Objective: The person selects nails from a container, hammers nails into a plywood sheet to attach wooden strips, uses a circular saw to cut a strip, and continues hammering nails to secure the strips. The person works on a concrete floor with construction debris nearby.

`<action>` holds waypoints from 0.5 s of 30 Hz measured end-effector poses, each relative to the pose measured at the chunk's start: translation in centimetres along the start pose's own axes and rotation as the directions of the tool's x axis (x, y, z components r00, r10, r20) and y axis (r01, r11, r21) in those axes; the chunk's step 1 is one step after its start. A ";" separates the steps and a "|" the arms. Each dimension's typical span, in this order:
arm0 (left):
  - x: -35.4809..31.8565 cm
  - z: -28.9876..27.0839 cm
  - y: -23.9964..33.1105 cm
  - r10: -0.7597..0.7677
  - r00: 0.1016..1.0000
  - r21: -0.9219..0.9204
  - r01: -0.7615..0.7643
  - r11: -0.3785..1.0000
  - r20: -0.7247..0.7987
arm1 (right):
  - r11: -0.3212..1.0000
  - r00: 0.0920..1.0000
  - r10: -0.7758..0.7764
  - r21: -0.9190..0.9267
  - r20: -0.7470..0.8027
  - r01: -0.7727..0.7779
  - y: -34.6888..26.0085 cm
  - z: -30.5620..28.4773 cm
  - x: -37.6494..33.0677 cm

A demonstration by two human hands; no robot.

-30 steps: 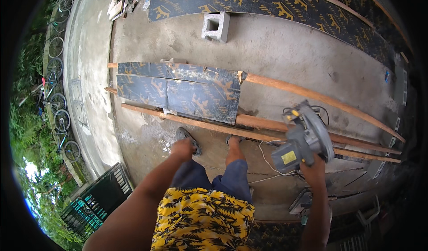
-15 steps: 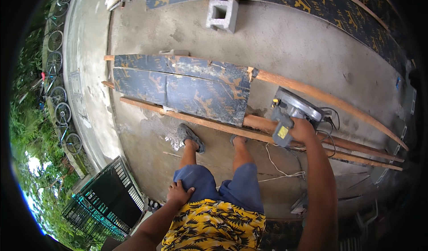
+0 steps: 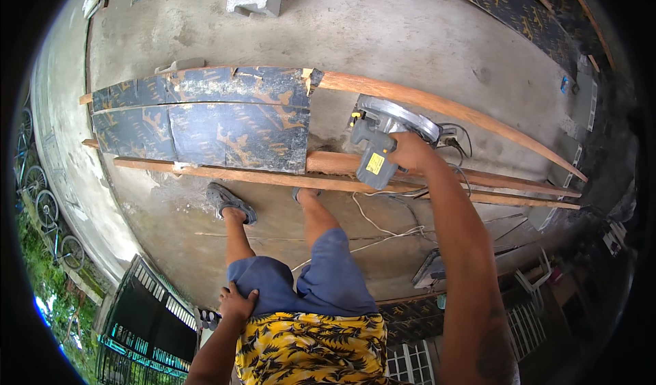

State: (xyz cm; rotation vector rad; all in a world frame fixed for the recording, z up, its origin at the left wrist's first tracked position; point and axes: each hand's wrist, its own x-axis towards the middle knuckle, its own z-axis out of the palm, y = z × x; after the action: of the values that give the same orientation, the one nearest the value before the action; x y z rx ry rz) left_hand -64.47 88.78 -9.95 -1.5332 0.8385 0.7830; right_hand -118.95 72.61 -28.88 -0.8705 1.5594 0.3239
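Observation:
My right hand (image 3: pixel 412 151) is wrapped round the handle of a grey circular saw (image 3: pixel 374 168). The saw's round metal guard points away from me, and a dark cord trails from its right side. It hovers or rests over the wooden beams, right of a dark plywood panel (image 3: pixel 239 135); whether it touches them I cannot tell. That panel, scuffed and printed in orange, lies across long wooden beams (image 3: pixel 260 175). My left hand (image 3: pixel 237 303) lies on my left thigh, fingers apart and holding nothing.
A hollow concrete block (image 3: pixel 263 2) stands on the concrete floor beyond the panel. Pale cord (image 3: pixel 383 233) loops over the floor near my feet. Larger printed boards (image 3: pixel 506 16) lie at the far right. A dark metal gate (image 3: pixel 147 317) is at lower left, bicycles (image 3: pixel 48 211) behind it.
The view has swung right, so the panel, beams and saw all appear further left. My right hand keeps its grip on the saw, and my left hand stays on my thigh.

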 end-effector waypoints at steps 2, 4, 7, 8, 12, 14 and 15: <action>-0.2 -0.4 0.1 0.008 1.000 -0.012 -0.008 1.000 0.010 | 0.984 0.977 -0.157 -0.108 -0.147 0.142 0.9 0.5 -2.1; -0.3 -0.1 -0.5 0.009 1.000 -0.020 -0.009 1.000 0.015 | 0.993 0.989 -0.112 -0.054 -0.100 0.107 0.8 -0.4 -5.7; -0.2 -0.5 -0.7 0.012 1.000 -0.019 -0.011 1.000 0.021 | 0.994 0.991 -0.038 0.097 -0.132 0.051 0.9 -2.7 -12.1; -0.1 -0.6 -0.7 0.016 1.000 -0.013 -0.016 1.000 0.017 | 0.992 0.977 -0.059 0.097 -0.207 0.080 1.5 -3.2 -14.0; 0.5 -0.7 -0.5 0.025 1.000 0.010 -0.025 1.000 0.015 | 0.891 0.894 0.072 0.431 -0.443 0.142 2.5 -5.4 -21.9; 0.8 -0.8 -0.3 0.036 0.999 0.015 -0.037 0.999 0.021 | 0.895 0.814 0.071 0.397 -0.577 0.203 5.3 -6.8 -23.1; 0.7 -0.7 -0.5 0.033 0.999 0.014 -0.034 0.999 0.017 | 0.909 0.783 0.060 0.358 -0.619 0.214 5.0 -8.2 -23.0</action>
State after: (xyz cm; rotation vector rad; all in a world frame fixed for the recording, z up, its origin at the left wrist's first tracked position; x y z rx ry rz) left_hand -63.69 88.10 -10.23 -1.5013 0.8573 0.8117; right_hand -129.39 78.40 -6.97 -0.7314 2.0899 -0.4032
